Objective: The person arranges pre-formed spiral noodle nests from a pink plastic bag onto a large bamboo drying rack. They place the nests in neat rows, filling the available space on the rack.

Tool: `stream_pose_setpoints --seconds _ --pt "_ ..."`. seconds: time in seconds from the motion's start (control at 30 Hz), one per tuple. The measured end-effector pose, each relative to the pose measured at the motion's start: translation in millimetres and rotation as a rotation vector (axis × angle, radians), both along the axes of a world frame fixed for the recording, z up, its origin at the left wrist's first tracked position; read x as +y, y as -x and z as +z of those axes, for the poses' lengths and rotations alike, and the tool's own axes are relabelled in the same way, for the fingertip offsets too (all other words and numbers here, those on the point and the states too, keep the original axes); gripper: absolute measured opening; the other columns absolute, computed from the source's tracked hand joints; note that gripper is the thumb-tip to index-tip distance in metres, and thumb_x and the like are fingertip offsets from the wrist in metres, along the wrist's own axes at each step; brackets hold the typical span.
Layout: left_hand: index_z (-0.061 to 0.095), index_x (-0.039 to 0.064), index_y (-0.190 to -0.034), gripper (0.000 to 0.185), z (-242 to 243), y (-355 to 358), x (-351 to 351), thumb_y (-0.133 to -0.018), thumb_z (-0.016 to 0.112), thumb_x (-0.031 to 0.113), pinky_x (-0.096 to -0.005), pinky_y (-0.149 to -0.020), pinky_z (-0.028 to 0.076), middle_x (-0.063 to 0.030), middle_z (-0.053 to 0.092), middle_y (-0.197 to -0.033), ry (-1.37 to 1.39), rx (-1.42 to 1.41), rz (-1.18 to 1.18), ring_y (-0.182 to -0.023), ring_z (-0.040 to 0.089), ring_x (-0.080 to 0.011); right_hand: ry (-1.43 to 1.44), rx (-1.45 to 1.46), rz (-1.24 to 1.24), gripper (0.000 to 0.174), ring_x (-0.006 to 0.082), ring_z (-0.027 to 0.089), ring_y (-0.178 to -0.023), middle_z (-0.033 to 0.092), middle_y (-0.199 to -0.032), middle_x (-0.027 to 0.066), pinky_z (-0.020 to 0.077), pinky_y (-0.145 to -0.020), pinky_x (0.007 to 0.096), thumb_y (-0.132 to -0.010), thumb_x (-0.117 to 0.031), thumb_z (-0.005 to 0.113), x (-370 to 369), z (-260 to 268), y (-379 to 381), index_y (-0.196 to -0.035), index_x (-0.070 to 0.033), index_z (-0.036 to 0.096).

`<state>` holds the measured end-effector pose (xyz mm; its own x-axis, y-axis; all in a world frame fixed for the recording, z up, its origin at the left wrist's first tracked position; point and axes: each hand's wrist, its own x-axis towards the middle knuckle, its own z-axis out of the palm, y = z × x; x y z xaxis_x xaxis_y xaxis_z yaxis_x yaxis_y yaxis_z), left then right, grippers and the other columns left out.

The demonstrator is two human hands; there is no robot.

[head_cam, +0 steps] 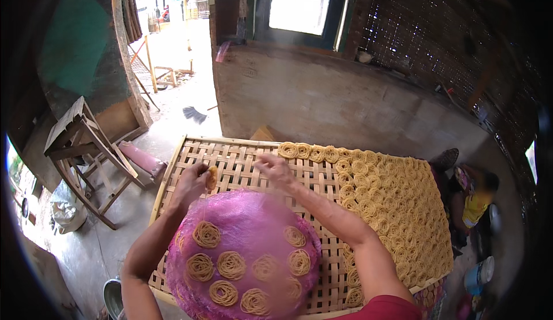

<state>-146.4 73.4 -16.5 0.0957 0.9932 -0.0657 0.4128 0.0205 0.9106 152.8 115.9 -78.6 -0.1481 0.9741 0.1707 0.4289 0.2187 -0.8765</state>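
Observation:
My left hand (192,182) pinches a coiled noodle nest (211,177), seen nearly edge-on above the far left rim of a round, purple mesh-covered surface (242,220). Several pale yellow noodle nests lie on that purple cover, one of them (206,234) near its left side. My right hand (274,169) hovers over the woven bamboo rack (242,160), its fingers curled; whether it holds anything is not clear. Rows of similar nests (397,216) fill the rack's right part, and a short row (302,151) runs along its far edge.
A wooden stand (93,160) and a pink cylindrical thing (140,158) are left of the rack. A white sack (68,207) sits on the floor. Beyond the rack stands a low wall (337,100). At the right is a person in yellow (477,203), near a blue bucket (477,275).

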Motion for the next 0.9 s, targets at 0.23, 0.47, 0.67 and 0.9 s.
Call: stream_pose_setpoints --seconds 0.23,0.47,0.67,0.9 --pt "0.053 -0.001 -0.144 0.045 -5.2 -42.4 13.7 -0.106 0.059 0.024 -0.0346 -0.075 0.06 -0.0187 0.068 -0.127 0.017 -0.03 -0.005 -0.092 0.07 -0.0208 0.399 0.41 0.215 0.032 0.0127 0.072 -0.085 0.074 -0.103 0.0073 0.0604 -0.067 0.0281 -0.097 -0.019 0.075 12.2 18.5 42.6 -0.122 0.0 0.069" --pt "0.066 0.007 -0.132 0.051 4.3 14.4 -126.7 -0.09 0.076 0.035 -0.0435 -0.104 0.049 -0.0167 0.066 -0.126 -0.515 0.69 -0.318 -0.119 0.06 -0.0359 -0.091 -0.346 -0.191 0.029 0.0325 0.072 -0.095 0.076 -0.101 0.0143 0.0571 -0.089 0.0455 -0.089 -0.026 0.07 83.9 -19.0 -6.8 -0.11 -0.006 0.074" --pt "0.074 0.009 -0.115 0.037 22.7 16.3 -146.3 -0.086 0.078 0.032 -0.0417 -0.099 0.049 -0.0114 0.067 -0.118 -0.43 0.715 -0.351 -0.115 0.061 -0.0297 -0.244 -0.73 -0.388 0.029 0.0321 0.062 -0.117 0.067 -0.116 0.0128 0.0501 -0.101 0.047 -0.089 -0.025 0.073 83.1 -13.3 -24.9 -0.112 -0.008 0.073" --pt "0.069 0.011 -0.128 0.04 13.1 26.3 -143.3 -0.09 0.073 0.022 -0.0411 -0.1 0.052 -0.0099 0.066 -0.129 -0.65 0.789 -0.514 -0.12 0.063 -0.0277 -0.353 -0.524 -0.076 0.037 0.0338 0.062 -0.115 0.066 -0.12 0.0146 0.0499 -0.102 0.046 -0.091 -0.027 0.072 -16.0 14.7 11.9 -0.121 -0.006 0.071"
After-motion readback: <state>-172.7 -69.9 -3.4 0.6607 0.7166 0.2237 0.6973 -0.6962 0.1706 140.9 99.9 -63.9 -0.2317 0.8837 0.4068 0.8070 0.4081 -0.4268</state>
